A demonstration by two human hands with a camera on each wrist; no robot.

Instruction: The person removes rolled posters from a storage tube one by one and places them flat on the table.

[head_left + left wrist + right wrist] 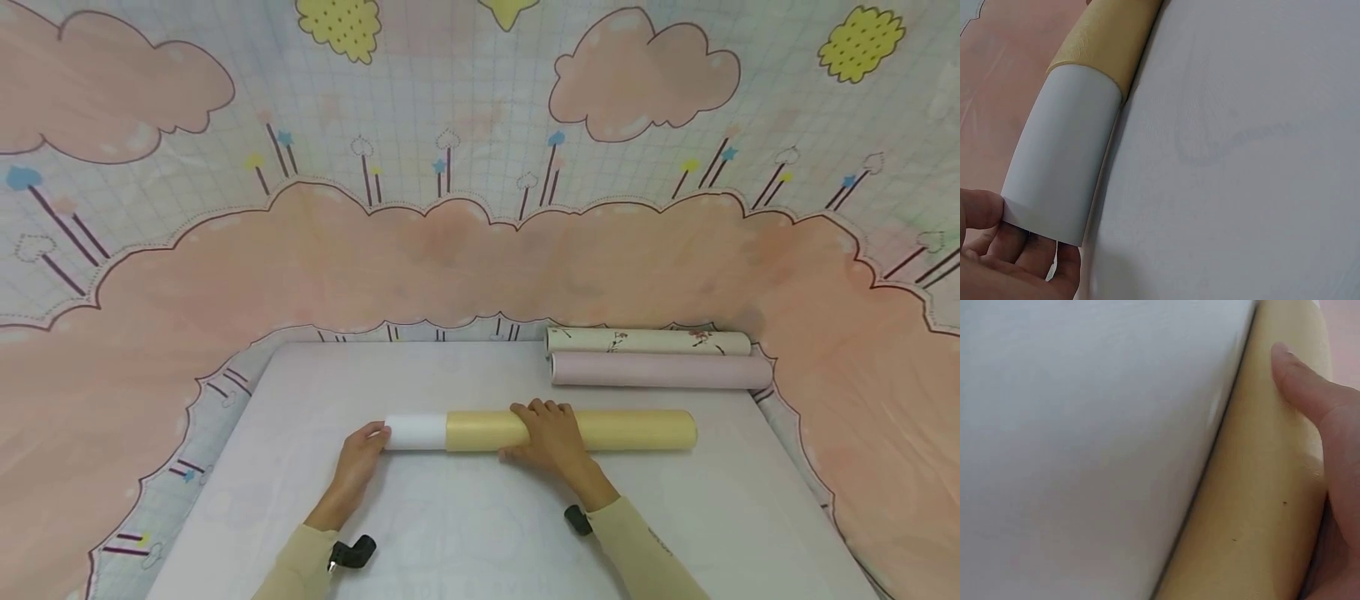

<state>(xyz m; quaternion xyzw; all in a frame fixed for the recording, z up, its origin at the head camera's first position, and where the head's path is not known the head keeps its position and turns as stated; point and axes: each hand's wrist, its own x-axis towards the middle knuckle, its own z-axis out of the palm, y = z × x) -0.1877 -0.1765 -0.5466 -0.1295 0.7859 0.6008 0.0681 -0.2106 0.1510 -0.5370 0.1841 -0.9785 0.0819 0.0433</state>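
A yellow roll [637,430] lies crosswise on the white table [450,525], and a smooth white tube [417,432] sticks out of its left end. At the tube's outer end, my left hand [362,457] pinches the rim. In the left wrist view the thumb [982,208] is at the edge of the white tube [1063,150], with the other fingers at its open end, partly hidden. My right hand [551,442] grips the yellow roll near its middle from above. Its thumb lies along the yellow surface [1247,537] in the right wrist view.
Behind the yellow roll, at the table's back right, lie a pale pink roll [660,370] and a cream roll with a floral print [652,341], side by side. A patterned cloth [480,258] with clouds surrounds the table. Small black devices sit at both wrists.
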